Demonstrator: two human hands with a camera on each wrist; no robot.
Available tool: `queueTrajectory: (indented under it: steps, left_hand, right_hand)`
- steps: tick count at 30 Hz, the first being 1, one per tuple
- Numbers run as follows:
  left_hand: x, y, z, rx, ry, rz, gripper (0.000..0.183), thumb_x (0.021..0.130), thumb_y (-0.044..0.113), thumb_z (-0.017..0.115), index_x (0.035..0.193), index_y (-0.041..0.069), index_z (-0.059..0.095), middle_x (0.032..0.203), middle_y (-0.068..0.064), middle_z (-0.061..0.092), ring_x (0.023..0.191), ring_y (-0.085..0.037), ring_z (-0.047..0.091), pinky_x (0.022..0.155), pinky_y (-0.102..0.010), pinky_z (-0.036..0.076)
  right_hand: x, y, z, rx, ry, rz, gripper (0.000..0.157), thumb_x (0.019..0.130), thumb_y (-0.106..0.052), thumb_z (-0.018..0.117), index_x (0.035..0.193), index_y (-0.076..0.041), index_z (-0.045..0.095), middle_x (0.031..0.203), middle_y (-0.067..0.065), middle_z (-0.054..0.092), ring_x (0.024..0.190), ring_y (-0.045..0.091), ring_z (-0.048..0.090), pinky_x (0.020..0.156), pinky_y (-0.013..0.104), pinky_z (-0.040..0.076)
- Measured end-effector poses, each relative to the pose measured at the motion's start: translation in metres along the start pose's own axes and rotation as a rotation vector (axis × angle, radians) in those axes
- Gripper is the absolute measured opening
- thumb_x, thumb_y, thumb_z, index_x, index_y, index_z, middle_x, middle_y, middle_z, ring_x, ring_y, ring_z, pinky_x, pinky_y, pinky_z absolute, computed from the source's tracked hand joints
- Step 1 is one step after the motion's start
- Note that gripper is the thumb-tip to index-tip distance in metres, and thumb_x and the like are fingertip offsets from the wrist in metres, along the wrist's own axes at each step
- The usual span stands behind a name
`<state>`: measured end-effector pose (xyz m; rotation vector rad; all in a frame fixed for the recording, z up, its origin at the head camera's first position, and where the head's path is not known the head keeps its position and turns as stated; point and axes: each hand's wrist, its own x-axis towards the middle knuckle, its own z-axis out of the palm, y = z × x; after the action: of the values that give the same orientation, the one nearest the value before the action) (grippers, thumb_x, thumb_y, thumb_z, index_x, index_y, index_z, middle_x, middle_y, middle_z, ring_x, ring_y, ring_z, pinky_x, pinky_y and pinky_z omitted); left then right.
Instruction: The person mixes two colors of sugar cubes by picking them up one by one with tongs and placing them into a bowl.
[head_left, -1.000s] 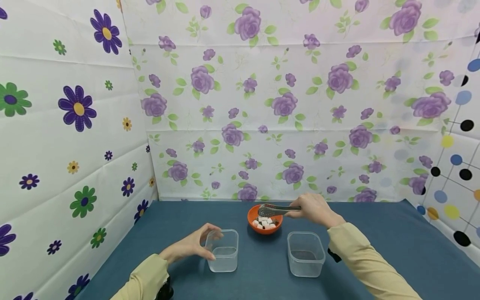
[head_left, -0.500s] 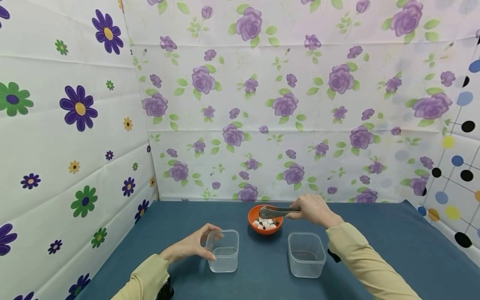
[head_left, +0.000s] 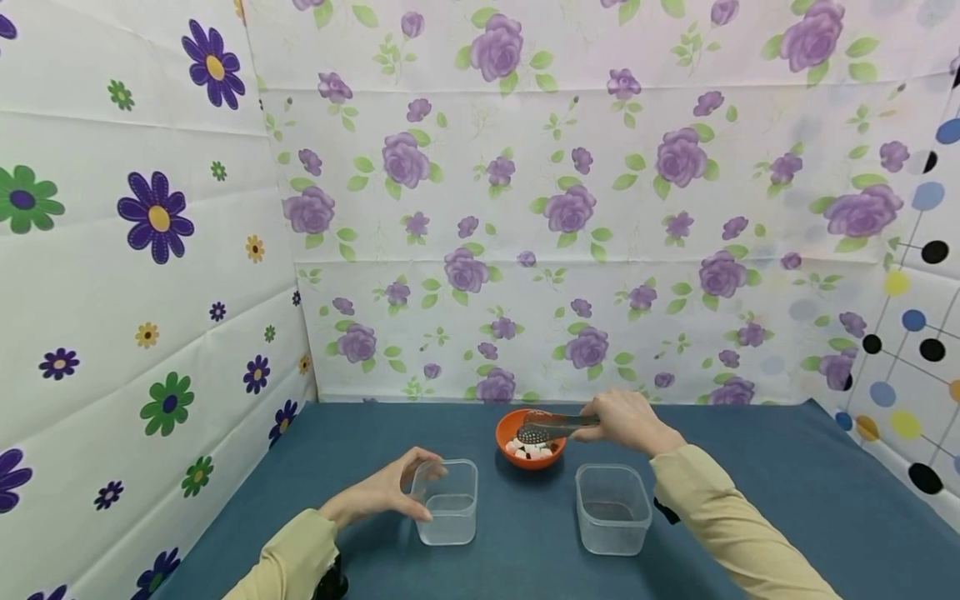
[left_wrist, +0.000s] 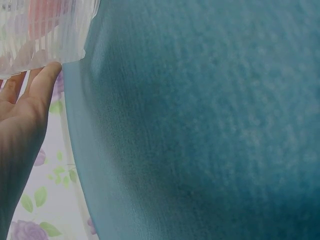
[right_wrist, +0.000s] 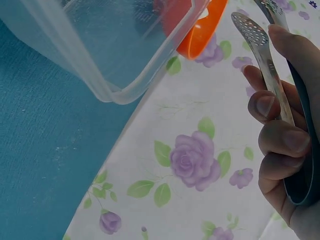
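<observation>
My right hand [head_left: 624,419] grips metal tongs [head_left: 534,432] with perforated heads, held over an orange bowl [head_left: 528,463]. White cubes [head_left: 542,454] and some darker bits lie in the bowl, partly covered by the tongs. The right wrist view shows my fingers wrapped round the tongs [right_wrist: 252,31], their two heads apart with nothing between them. My left hand [head_left: 386,490] holds the left side of a clear plastic container [head_left: 453,530], thumb in front and fingers behind. In the left wrist view the fingertips [left_wrist: 50,72] meet this container's wall [left_wrist: 47,52].
A second clear container [head_left: 611,540] stands on the blue tablecloth [head_left: 517,558], in front of my right forearm's inner side. Behind the bowl, the table ends at a flowered cloth wall [head_left: 525,317]. Another patterned cloth [head_left: 97,275] borders the left side.
The tongs have spread a little, and their lower head has dipped toward the white cubes. My left hand and both containers have stayed in place.
</observation>
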<state>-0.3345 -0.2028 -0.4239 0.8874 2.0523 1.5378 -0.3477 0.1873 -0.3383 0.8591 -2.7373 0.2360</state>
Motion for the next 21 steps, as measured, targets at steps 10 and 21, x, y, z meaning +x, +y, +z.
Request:
queueTrajectory:
  steps: [10, 21]
  left_hand:
    - [0.0, 0.001, 0.0, 0.029, -0.006, 0.01, 0.064, 0.08, 0.007, 0.068, 0.131, -0.003, 0.03, 0.129, -0.024, 0.036, 0.123, -0.033, 0.03, 0.09, -0.047, 0.034]
    - [0.001, 0.003, 0.001, 0.032, -0.013, 0.004, 0.063, 0.081, 0.007, 0.067, 0.13, -0.003, 0.028, 0.129, -0.025, 0.035, 0.122, -0.035, 0.03, 0.089, -0.048, 0.035]
  right_hand:
    - [-0.008, -0.006, -0.011, 0.042, 0.012, 0.054, 0.041, 0.075, -0.044, 0.07, 0.096, -0.009, 0.072, 0.069, -0.005, 0.063, 0.043, 0.002, 0.044, 0.038, 0.025, 0.032]
    - [-0.035, 0.01, -0.015, 0.028, 0.042, 0.225, 0.037, 0.078, -0.046, 0.066, 0.092, -0.012, 0.071, 0.056, -0.007, 0.052, 0.04, 0.009, 0.04, 0.038, 0.026, 0.026]
